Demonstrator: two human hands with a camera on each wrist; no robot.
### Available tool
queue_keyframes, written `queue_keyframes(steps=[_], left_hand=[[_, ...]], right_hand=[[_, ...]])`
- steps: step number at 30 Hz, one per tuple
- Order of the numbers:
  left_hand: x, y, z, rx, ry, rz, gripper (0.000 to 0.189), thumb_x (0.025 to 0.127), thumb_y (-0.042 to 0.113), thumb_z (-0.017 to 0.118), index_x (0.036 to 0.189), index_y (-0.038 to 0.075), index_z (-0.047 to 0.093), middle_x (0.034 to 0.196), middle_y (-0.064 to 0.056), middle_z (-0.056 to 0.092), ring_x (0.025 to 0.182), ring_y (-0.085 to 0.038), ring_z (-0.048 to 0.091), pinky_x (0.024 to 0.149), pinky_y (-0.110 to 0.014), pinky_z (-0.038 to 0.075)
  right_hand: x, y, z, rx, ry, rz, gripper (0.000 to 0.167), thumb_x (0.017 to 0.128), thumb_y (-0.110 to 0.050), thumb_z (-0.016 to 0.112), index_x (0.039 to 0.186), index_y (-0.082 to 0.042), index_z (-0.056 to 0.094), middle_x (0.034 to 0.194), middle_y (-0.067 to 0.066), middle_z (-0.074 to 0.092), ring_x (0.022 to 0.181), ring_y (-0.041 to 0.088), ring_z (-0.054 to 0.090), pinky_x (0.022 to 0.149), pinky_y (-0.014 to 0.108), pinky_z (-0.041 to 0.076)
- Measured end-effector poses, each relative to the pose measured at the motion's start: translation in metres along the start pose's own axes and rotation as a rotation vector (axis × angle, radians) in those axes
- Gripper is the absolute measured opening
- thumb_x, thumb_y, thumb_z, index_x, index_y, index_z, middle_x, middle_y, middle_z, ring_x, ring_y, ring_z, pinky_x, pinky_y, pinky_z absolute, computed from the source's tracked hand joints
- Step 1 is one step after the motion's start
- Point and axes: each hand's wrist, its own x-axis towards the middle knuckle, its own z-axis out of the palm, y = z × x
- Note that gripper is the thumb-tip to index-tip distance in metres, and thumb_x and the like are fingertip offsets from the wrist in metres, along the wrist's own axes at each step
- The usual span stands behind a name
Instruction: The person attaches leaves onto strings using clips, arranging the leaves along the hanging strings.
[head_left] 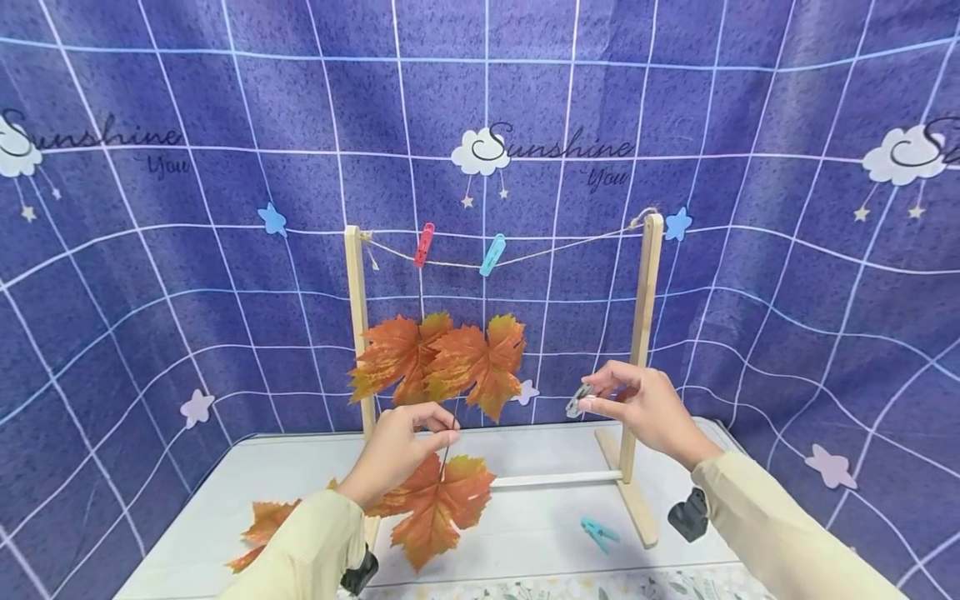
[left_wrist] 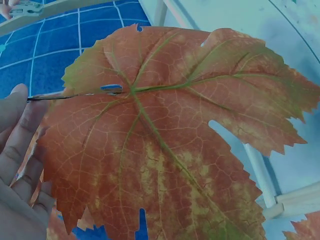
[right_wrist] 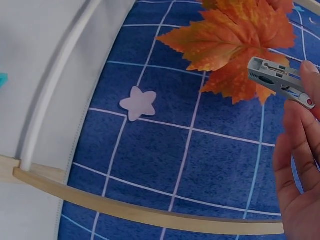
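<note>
Below the string (head_left: 562,247), our left hand (head_left: 408,446) pinches the stem of an orange leaf (head_left: 438,510) between thumb and fingers, while our right hand (head_left: 641,407), well apart from it, grips a grey clothespin (head_left: 578,402). From the left wrist we see the leaf's branching veins up close; from the right wrist, the clothespin's metal spring. Only the head view gives us the red clothespin (head_left: 423,245) on the string, near a blue clothespin (head_left: 492,255), with two hanging leaves (head_left: 480,358) below. Another blue clip (head_left: 599,533) lies on the table (head_left: 536,533).
</note>
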Motion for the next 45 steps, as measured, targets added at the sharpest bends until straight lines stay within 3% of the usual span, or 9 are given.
queue_keyframes(steps=[5, 9, 16, 21, 23, 28, 45], left_hand=[[0.005, 0.004, 0.005, -0.012, 0.019, -0.013, 0.007, 0.091, 0.022, 0.078, 0.090, 0.016, 0.076, 0.084, 0.015, 0.072, 0.089, -0.014, 0.066, 0.084, -0.043, 0.052], [0.009, 0.009, 0.008, -0.034, 0.024, -0.027, 0.007, 0.092, 0.021, 0.077, 0.092, 0.014, 0.075, 0.085, 0.012, 0.073, 0.078, -0.013, 0.060, 0.072, -0.034, 0.047], [0.019, 0.020, 0.014, -0.035, 0.075, -0.029, 0.010, 0.092, 0.022, 0.078, 0.095, 0.013, 0.075, 0.078, 0.011, 0.071, 0.076, -0.013, 0.058, 0.072, -0.035, 0.044], [0.029, 0.028, 0.019, -0.055, 0.079, -0.040, 0.007, 0.093, 0.020, 0.076, 0.096, 0.013, 0.075, 0.076, 0.012, 0.069, 0.063, -0.013, 0.047, 0.061, -0.032, 0.040], [0.033, 0.032, 0.020, -0.056, 0.086, -0.030, 0.006, 0.092, 0.018, 0.077, 0.095, 0.014, 0.075, 0.077, 0.012, 0.069, 0.063, -0.011, 0.049, 0.062, -0.032, 0.041], [0.045, 0.040, 0.025, -0.049, 0.115, 0.012, 0.005, 0.092, 0.019, 0.077, 0.093, 0.014, 0.074, 0.079, 0.011, 0.071, 0.081, -0.010, 0.064, 0.077, -0.037, 0.051], [0.075, 0.067, 0.035, -0.088, 0.122, 0.060, 0.006, 0.091, 0.017, 0.078, 0.093, 0.012, 0.074, 0.082, 0.005, 0.074, 0.074, -0.008, 0.064, 0.071, -0.033, 0.051]], right_hand=[[0.005, -0.005, -0.005, -0.012, 0.003, -0.004, 0.013, 0.085, -0.023, 0.084, 0.091, -0.015, 0.075, 0.097, -0.001, 0.076, 0.079, 0.015, 0.066, 0.070, 0.027, 0.053], [0.010, -0.010, -0.010, -0.017, -0.011, -0.005, 0.012, 0.086, -0.021, 0.083, 0.092, -0.014, 0.076, 0.096, 0.001, 0.076, 0.074, 0.017, 0.065, 0.068, 0.028, 0.052], [0.022, -0.017, -0.019, -0.029, -0.021, -0.044, 0.014, 0.085, -0.019, 0.084, 0.094, -0.012, 0.077, 0.089, 0.000, 0.076, 0.071, 0.018, 0.065, 0.065, 0.027, 0.052], [0.034, -0.022, -0.026, -0.047, -0.011, -0.065, 0.014, 0.085, -0.019, 0.084, 0.094, -0.011, 0.077, 0.086, -0.002, 0.074, 0.073, 0.017, 0.066, 0.067, 0.027, 0.053], [0.039, -0.026, -0.028, -0.053, -0.005, -0.068, 0.015, 0.085, -0.019, 0.084, 0.096, -0.010, 0.078, 0.085, -0.002, 0.074, 0.073, 0.016, 0.066, 0.067, 0.026, 0.053], [0.050, -0.035, -0.037, -0.065, 0.013, -0.099, 0.014, 0.085, -0.015, 0.083, 0.096, -0.009, 0.078, 0.086, 0.001, 0.076, 0.074, 0.016, 0.068, 0.067, 0.025, 0.053], [0.078, -0.054, -0.053, -0.088, 0.046, -0.126, 0.016, 0.085, -0.015, 0.084, 0.097, -0.007, 0.077, 0.086, 0.005, 0.076, 0.074, 0.017, 0.069, 0.066, 0.023, 0.052]])
